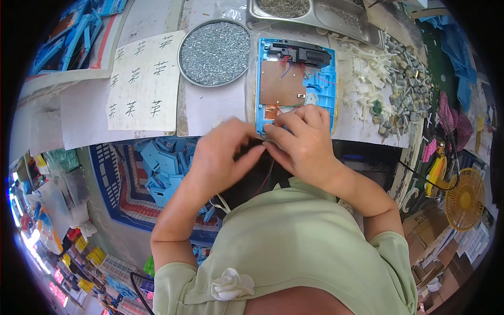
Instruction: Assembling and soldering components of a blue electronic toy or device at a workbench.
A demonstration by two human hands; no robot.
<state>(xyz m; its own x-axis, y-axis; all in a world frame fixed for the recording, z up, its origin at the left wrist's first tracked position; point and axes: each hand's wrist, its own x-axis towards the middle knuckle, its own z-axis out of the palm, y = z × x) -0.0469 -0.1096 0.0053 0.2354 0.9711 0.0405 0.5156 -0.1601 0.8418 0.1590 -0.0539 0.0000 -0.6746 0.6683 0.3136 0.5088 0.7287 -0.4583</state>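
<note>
A light-blue plastic housing (326, 94) lies on the worktop in front of me. It holds a brown circuit board (283, 83), a black module (302, 53) with thin red and blue wires, and a copper-coloured patch (271, 112). My right hand (304, 139) rests over the housing's near edge, its fingers curled and closed toward the thumb. Just off that edge, my left hand (220, 157) has its fingers bent, with thumb and fingertips close to the right thumb. What lies between the fingertips is too small to make out. Below them hangs a thin reddish wire (269, 173).
A round tray of small metal pins (215, 52) stands left of the housing, beside a handwritten paper sheet (142, 84). Piles of white plastic pieces (365, 71) and small metal cylinders (409, 84) lie right. A blue crate (113, 178) with blue plastic parts (163, 163) sits below the worktop's edge.
</note>
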